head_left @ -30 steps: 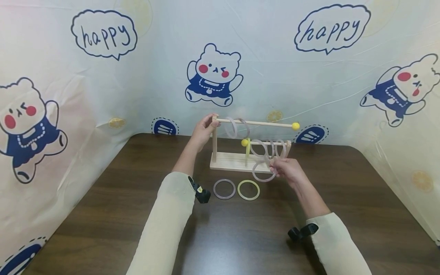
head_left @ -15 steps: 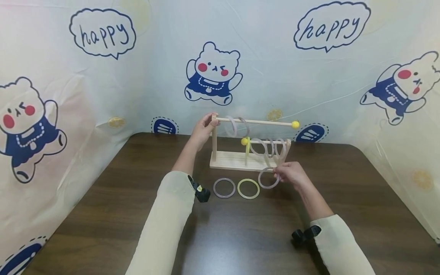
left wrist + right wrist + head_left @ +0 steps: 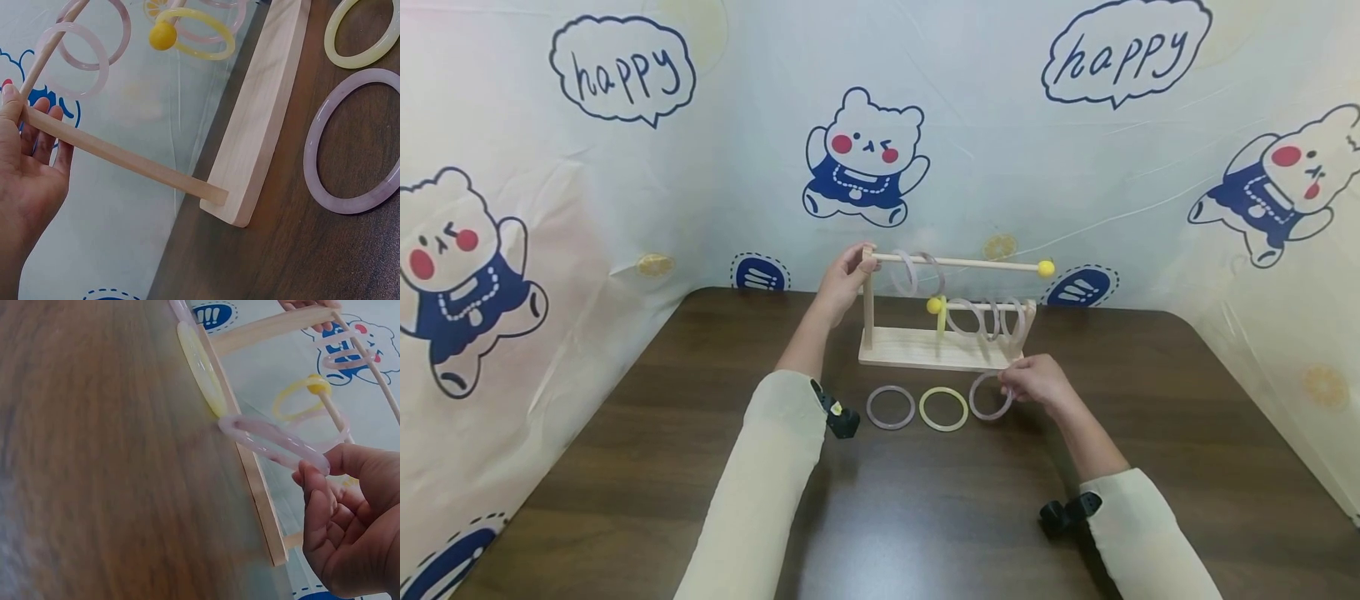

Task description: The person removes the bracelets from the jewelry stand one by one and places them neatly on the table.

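In the head view, my left hand (image 3: 844, 285) grips the top of the left post of a wooden bangle rack (image 3: 917, 348), thumb in front, fingers behind. My right hand (image 3: 1037, 380) pinches a pale purple bangle (image 3: 275, 432) between thumb and fingertips. That bangle is tilted, its far edge low by the table, in front of the rack's right end. Beside it a yellow bangle (image 3: 922, 409) and another purple bangle (image 3: 312, 150) lie flat in a row. Two pale bangles hang on the upper rod (image 3: 985, 264). Several more, one yellow (image 3: 942, 323), hang on the lower rod.
A yellow ball (image 3: 1046, 268) caps the upper rod's right end, and another ball (image 3: 934, 306) caps the lower rod's left end. The brown wooden table (image 3: 880, 517) reaches back to a curtain (image 3: 760, 167) printed with bears.
My right hand has moved the purple bangle down and to the right, from before the rack's base to beside the yellow bangle on the table. The left hand keeps its hold on the post.
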Tool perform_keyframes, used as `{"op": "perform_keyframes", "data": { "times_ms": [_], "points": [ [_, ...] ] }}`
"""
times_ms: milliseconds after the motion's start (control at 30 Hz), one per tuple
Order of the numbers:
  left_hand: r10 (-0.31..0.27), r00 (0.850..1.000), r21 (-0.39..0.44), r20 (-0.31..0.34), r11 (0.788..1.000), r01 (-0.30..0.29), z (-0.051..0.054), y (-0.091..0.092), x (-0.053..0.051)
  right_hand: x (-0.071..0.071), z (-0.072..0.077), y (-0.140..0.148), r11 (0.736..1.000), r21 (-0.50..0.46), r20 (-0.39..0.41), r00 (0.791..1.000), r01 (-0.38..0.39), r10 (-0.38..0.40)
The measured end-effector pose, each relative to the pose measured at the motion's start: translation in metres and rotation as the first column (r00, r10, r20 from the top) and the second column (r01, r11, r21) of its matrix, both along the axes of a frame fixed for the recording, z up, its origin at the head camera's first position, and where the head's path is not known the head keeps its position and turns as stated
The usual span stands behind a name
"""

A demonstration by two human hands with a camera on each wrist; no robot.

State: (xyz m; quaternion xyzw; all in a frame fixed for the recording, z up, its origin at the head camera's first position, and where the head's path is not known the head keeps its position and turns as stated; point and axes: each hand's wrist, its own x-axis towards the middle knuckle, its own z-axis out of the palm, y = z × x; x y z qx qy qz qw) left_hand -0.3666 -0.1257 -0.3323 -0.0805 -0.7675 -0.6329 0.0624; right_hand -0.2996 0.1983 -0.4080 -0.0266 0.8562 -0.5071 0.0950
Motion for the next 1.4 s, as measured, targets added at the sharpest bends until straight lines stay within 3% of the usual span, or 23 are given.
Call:
{"op": "perform_keyframes", "data": {
  "times_ms": [433, 633, 767, 1100, 1400],
  "points": [
    [0.000, 1.000, -0.001, 0.002, 1.000, 0.000, 0.000, 0.000, 0.002, 0.002, 0.001, 0.009, 0.981, 0.158, 0.050, 0.993, -0.116, 0.110],
    [0.000, 1.000, -0.007, 0.006, 1.000, 0.000, 0.000, 0.000, 0.001, 0.002, 0.001, 0.011, 0.928, 0.351, 0.016, 0.991, -0.127, 0.130],
    [-0.002, 1.000, -0.007, 0.006, 1.000, 0.002, 0.000, 0.000, 0.000, 0.003, 0.001, 0.011, 0.898, 0.422, 0.002, 0.991, -0.124, 0.136],
    [0.003, 1.000, -0.010, -0.008, 1.000, -0.003, 0.000, -0.001, 0.001, 0.004, 0.002, 0.011, 0.854, 0.503, 0.029, 0.990, -0.132, 0.136],
    [-0.006, 1.000, -0.002, 0.002, 1.000, 0.006, -0.002, -0.001, -0.003, 0.003, 0.000, 0.012, 0.859, 0.494, 0.037, 0.990, -0.137, 0.137]
  ]
}}
